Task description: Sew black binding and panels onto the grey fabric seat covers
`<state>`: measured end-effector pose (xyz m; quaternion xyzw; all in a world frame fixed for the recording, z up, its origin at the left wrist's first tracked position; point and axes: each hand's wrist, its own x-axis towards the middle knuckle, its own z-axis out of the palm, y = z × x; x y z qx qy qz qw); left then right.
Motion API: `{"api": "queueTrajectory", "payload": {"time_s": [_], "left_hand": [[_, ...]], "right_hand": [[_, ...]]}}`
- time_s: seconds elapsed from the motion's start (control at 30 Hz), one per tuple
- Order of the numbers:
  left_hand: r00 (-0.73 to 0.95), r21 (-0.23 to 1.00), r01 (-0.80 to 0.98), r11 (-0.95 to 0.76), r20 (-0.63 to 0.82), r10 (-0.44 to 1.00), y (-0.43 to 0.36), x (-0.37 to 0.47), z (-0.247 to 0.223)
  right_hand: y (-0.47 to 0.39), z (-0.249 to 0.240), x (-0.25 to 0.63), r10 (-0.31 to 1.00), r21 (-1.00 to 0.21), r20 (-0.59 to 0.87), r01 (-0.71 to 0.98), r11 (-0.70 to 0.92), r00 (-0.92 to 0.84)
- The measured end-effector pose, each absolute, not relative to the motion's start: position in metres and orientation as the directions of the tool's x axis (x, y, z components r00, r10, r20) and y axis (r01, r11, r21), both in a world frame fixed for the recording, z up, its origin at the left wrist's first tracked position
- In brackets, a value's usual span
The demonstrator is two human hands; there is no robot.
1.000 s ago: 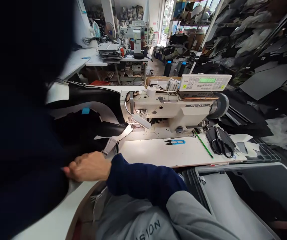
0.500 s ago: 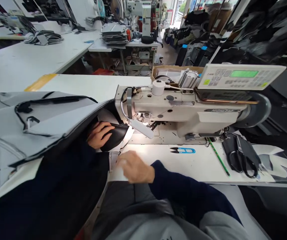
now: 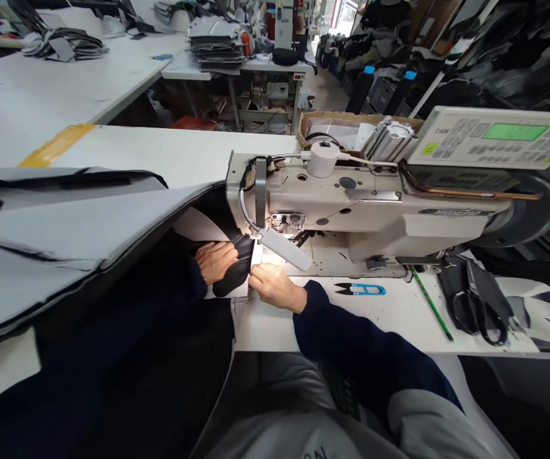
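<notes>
A large black and light-grey cover (image 3: 64, 223) spreads over the left of the table, its right edge reaching the needle area of the sewing machine (image 3: 365, 210). My left hand (image 3: 216, 260) lies on a black part of it, fingers stretched and resting flat. Just in front of the needle area, my right hand (image 3: 275, 285) has its fingers pinched together on the cover's edge. The machine's lamp (image 3: 285, 248) partly hides the needle and presser foot.
Blue thread snips (image 3: 361, 289), a green pencil (image 3: 432, 303) and black scissors (image 3: 476, 309) lie right of my right hand. Behind the machine stands a cardboard box (image 3: 304, 127). A control panel (image 3: 495, 137) sits on top of the machine.
My right hand has moved forward to the cover's edge by the needle area and pinched it. My left hand has shifted slightly right with the cover, and the view has turned a little.
</notes>
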<state>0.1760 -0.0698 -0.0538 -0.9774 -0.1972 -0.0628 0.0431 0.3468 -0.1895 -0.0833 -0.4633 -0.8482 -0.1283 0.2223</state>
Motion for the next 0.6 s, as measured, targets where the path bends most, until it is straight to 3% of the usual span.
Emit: {"api": "queueTrajectory", "payload": {"time_s": [0.2, 0.3, 0.43, 0.6], "left_hand": [[0.956, -0.02, 0.179, -0.984, 0.239, 0.169, -0.071, 0.195, -0.062], [0.936, 0.043, 0.177, -0.983, 0.301, 0.181, -0.064, 0.198, -0.066], [0.903, 0.103, 0.18, -0.978, 0.378, 0.206, -0.063, 0.195, -0.069], [0.89, 0.158, 0.16, -0.974, 0.403, 0.212, -0.069, 0.195, -0.071]], "right_hand": [[-0.19, -0.085, 0.349, 0.639, 0.04, 0.596, 0.813, 0.581, -0.486], [-0.195, -0.082, 0.35, 0.69, -0.076, 0.592, 0.824, 0.561, -0.416], [-0.197, -0.087, 0.355, 0.817, -0.207, 0.513, 0.886, 0.415, -0.263], [-0.186, -0.101, 0.359, 0.877, -0.102, 0.42, 0.948, 0.301, -0.233]]}}
